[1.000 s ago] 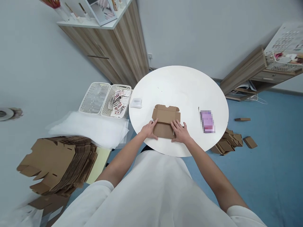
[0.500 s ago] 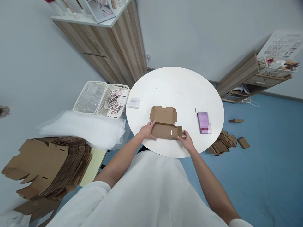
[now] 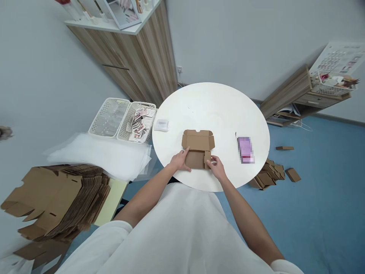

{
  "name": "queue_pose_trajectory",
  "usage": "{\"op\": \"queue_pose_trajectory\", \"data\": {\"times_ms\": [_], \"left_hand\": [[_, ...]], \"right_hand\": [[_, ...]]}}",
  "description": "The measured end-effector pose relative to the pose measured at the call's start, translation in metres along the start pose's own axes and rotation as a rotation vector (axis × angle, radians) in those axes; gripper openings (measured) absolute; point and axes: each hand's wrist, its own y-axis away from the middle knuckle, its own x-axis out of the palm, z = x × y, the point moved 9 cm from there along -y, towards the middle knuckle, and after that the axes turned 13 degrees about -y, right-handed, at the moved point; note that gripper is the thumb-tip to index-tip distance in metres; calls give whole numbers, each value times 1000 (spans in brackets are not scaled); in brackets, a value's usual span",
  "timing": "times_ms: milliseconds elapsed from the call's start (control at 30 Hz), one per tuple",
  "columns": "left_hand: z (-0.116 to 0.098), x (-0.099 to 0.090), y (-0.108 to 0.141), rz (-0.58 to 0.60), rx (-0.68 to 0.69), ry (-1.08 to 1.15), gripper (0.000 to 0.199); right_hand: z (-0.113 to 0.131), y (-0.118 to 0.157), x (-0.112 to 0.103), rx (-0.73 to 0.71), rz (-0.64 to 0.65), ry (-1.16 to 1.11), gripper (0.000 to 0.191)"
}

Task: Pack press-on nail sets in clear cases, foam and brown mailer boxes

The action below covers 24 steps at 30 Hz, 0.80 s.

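A brown cardboard box [image 3: 195, 160], partly folded, lies near the front edge of the round white table [image 3: 216, 110]. Its lid [image 3: 198, 140] is spread open toward the far side. My left hand [image 3: 179, 160] grips the box's left end, thumb and fingers apart across the end wall. At the right end, my right hand [image 3: 216, 166] pinches the side flap [image 3: 208, 159], which is folded inward over the box floor. To the right of the box lies a blurred purple item [image 3: 245, 149]. A small clear packet [image 3: 161, 125] rests at the table's left edge.
Left of the table stand a white basket of printed cards [image 3: 139, 123] and a basket of clear items [image 3: 110, 116]. White sheets [image 3: 99, 152] and a stack of flat cardboard boxes [image 3: 54, 201] lie nearer. Folded boxes [image 3: 268, 175] are on the floor at right.
The right-end flap, which stuck outward, is now folded in over the box floor. My right hand has moved left with it, while my left hand stays at the left end.
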Motion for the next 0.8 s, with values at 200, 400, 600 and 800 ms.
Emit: {"op": "queue_pose_trajectory", "data": {"times_ms": [200,400,600,800], "left_hand": [[-2,6,5,-74,27,165,124],[2,15,21,-213,69,500,109],[16,36,28,-275,-109,746,84],[19,45,29,-259,-173,913,62]], "right_hand": [[-12,-14,-6,40,-85,249,22],[-16,-15,-6,32,-115,261,18],[-16,-6,-12,51,-180,222,30],[-32,21,-18,77,-206,-5,51]]}}
